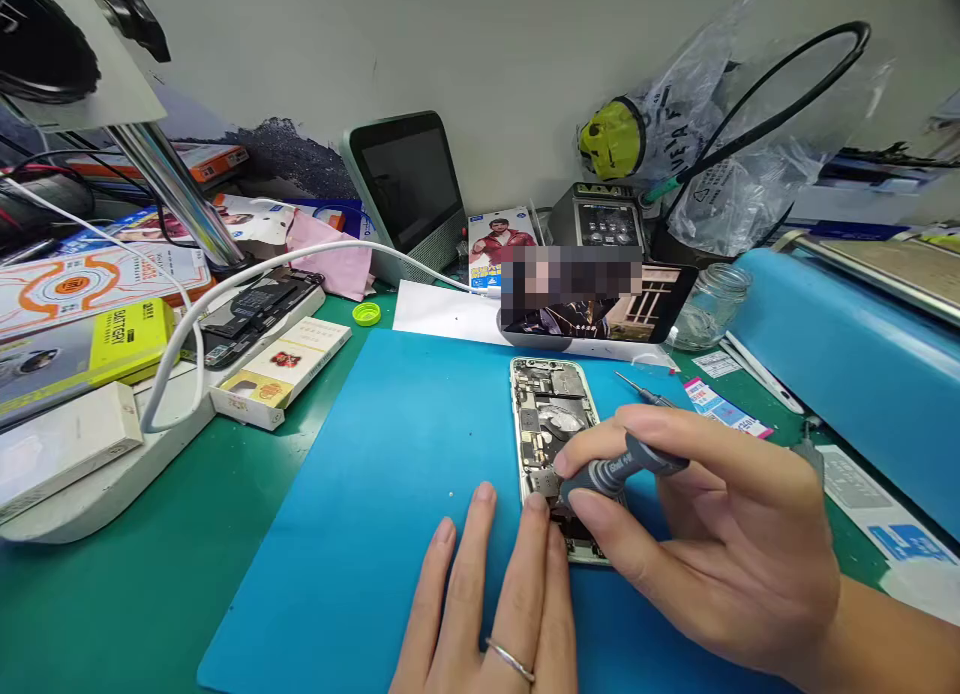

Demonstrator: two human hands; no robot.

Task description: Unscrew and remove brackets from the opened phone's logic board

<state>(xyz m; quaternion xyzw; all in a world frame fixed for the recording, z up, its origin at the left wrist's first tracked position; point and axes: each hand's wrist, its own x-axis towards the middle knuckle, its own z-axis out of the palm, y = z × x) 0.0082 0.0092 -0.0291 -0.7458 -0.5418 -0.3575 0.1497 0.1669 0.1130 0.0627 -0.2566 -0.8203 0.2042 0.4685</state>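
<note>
Nearest the camera, the left hand (487, 594) lies flat on the blue mat (360, 494), fingers stretched out and close together, gripping nothing. A ring (510, 659) sits on one finger, and the fingertips press against the near end of the opened phone (551, 404). That phone's shell lies face-up, holding circuit boards, metal shields and small parts. Over its near half, the right hand (720, 534) pinches a grey screwdriver (622, 466) between thumb and fingers, tip down inside the shell. Beyond the phone to the right stands a glass jar (709, 299); whether it holds anything cannot be told. Farther behind, a clear plastic bag (750, 144) leans on the wall, its contents unclear. Left of the phone, off the mat, lies a closed cigarette pack (281, 369).
</note>
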